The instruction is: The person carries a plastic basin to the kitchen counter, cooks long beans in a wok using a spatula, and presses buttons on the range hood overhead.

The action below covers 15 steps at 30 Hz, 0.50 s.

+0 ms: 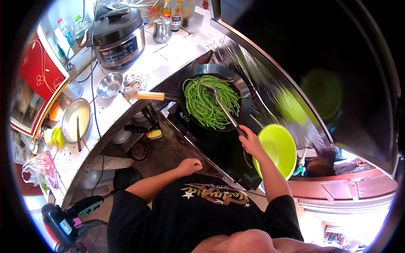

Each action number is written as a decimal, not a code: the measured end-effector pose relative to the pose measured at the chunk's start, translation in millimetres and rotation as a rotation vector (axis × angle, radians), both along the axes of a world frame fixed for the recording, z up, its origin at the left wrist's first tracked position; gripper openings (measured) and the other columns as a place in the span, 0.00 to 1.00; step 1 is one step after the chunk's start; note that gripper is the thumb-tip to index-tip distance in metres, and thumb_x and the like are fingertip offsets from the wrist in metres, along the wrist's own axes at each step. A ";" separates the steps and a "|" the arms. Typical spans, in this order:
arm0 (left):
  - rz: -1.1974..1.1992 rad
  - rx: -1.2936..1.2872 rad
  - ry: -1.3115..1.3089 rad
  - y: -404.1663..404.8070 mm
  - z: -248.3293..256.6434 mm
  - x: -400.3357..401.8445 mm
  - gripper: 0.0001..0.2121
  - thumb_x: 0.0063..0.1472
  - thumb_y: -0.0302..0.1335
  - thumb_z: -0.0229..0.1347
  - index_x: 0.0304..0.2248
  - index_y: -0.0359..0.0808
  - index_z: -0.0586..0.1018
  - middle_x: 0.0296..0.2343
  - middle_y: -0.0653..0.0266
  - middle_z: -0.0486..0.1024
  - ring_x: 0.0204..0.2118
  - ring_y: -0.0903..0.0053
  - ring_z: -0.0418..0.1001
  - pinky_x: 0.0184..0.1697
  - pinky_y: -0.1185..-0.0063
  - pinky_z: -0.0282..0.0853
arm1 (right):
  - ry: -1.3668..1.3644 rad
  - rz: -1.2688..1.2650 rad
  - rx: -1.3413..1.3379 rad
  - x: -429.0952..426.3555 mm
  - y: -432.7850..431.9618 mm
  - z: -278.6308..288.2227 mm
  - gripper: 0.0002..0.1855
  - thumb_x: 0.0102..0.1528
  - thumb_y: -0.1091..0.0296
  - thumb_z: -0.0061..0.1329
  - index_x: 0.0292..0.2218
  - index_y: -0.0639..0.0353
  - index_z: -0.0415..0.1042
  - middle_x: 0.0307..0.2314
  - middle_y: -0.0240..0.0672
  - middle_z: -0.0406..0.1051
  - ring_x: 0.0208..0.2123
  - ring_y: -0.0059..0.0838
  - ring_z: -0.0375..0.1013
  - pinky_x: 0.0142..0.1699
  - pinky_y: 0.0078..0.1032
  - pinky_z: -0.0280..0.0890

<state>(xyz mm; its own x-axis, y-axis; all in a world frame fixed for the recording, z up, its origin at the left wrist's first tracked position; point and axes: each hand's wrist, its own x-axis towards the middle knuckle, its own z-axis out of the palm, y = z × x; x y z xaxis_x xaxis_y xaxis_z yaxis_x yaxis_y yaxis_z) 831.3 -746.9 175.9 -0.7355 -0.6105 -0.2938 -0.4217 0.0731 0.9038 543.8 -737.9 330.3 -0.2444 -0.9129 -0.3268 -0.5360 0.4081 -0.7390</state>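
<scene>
Long green beans [208,104] lie heaped in a dark metal wok [243,85] on a black stove [208,142]. The wok's wooden handle [151,95] points left, with no hand on it. My right hand [250,140] grips the dark handle of a metal cooking spatula or ladle [224,109], whose head rests among the beans. Beneath my right forearm is a yellow-green plastic bowl [278,148]. My left hand [190,166] hangs in front of my shirt with its fingers curled, and nothing shows in it.
On the white tiled counter [171,58] stand an electric pressure cooker [118,38], a metal canister [162,30], sauce bottles [176,17], a small steel bowl [109,84] and a bowl of pale liquid [83,118]. A black cord crosses the left side. A fan [91,234] is at lower left.
</scene>
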 end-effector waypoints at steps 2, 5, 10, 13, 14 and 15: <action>-0.005 0.020 -0.012 -1.6 6.2 -2.6 0.12 0.53 0.38 0.53 0.30 0.37 0.77 0.26 0.57 0.76 0.30 0.65 0.74 0.34 0.73 0.67 | 0.157 0.038 -0.139 -7.4 -17.7 -36.2 0.26 0.53 0.64 0.43 0.54 0.43 0.58 0.25 0.41 0.71 0.24 0.37 0.71 0.29 0.33 0.65; -0.010 0.013 -0.009 0.2 7.0 -0.3 0.12 0.53 0.38 0.54 0.30 0.37 0.77 0.26 0.58 0.76 0.30 0.65 0.74 0.34 0.73 0.67 | 0.359 0.077 -0.153 -0.9 -22.2 -36.8 0.26 0.54 0.62 0.42 0.54 0.39 0.56 0.29 0.48 0.72 0.30 0.50 0.71 0.34 0.40 0.65; 0.022 0.005 0.018 1.1 -7.1 6.9 0.13 0.52 0.37 0.54 0.30 0.36 0.77 0.26 0.58 0.76 0.30 0.65 0.74 0.33 0.73 0.67 | 0.322 0.078 -0.070 -12.0 23.1 -42.3 0.28 0.53 0.62 0.43 0.55 0.41 0.55 0.35 0.50 0.71 0.37 0.52 0.70 0.42 0.39 0.64; -0.001 0.072 -0.028 -1.6 1.6 10.6 0.13 0.52 0.38 0.54 0.30 0.36 0.77 0.27 0.57 0.75 0.31 0.65 0.74 0.34 0.73 0.67 | 0.401 0.095 0.113 10.4 43.5 1.4 0.28 0.53 0.63 0.43 0.55 0.41 0.54 0.33 0.52 0.70 0.35 0.54 0.70 0.41 0.41 0.65; -0.009 0.067 -0.030 -2.3 5.6 10.7 0.13 0.52 0.38 0.54 0.30 0.36 0.77 0.27 0.57 0.75 0.31 0.65 0.74 0.34 0.73 0.67 | 0.413 0.106 0.209 13.3 48.4 8.0 0.28 0.53 0.64 0.42 0.55 0.41 0.54 0.33 0.53 0.70 0.35 0.55 0.70 0.41 0.41 0.65; -0.012 0.044 -0.040 -2.6 9.3 8.4 0.13 0.53 0.38 0.54 0.30 0.36 0.77 0.27 0.57 0.75 0.31 0.65 0.74 0.34 0.73 0.67 | 0.416 0.123 0.169 7.7 58.3 5.6 0.28 0.52 0.64 0.43 0.54 0.42 0.55 0.32 0.53 0.70 0.34 0.55 0.70 0.40 0.41 0.65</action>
<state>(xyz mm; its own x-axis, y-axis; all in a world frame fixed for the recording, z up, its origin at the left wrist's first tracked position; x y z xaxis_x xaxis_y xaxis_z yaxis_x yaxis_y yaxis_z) 839.7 -749.5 185.1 -0.7297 -0.5875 -0.3498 -0.4570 0.0385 0.8886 551.5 -679.6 335.9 -0.2796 -0.8855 -0.3711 -0.8246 0.4194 -0.3797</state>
